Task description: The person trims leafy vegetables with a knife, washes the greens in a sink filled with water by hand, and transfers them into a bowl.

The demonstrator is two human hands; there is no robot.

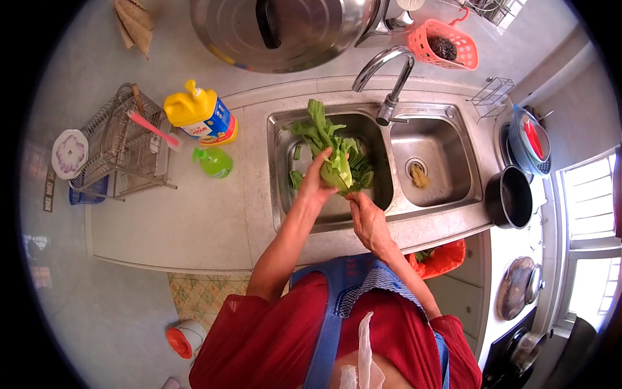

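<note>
A leafy green vegetable (335, 170) with a pale thick stem is held over the larger left sink basin (276, 188). My left hand (316, 180) wraps round it from the left, leaves pointing away from me. At its stem end my right hand (369, 220) is closed, fingers pressed together close to the base; whatever is in those fingers is hidden. Loose green leaves (367, 175) lie in the basin beneath and beside the vegetable.
The chrome faucet (387, 107) rises behind the divider. Yellowish scraps (419, 176) sit at the right basin's drain. Left are a yellow jug (201, 113), a green bottle (214, 162) and a dish rack (133, 142). A black pot (510, 198) stands right; a red-lined bin (447, 258) hangs below.
</note>
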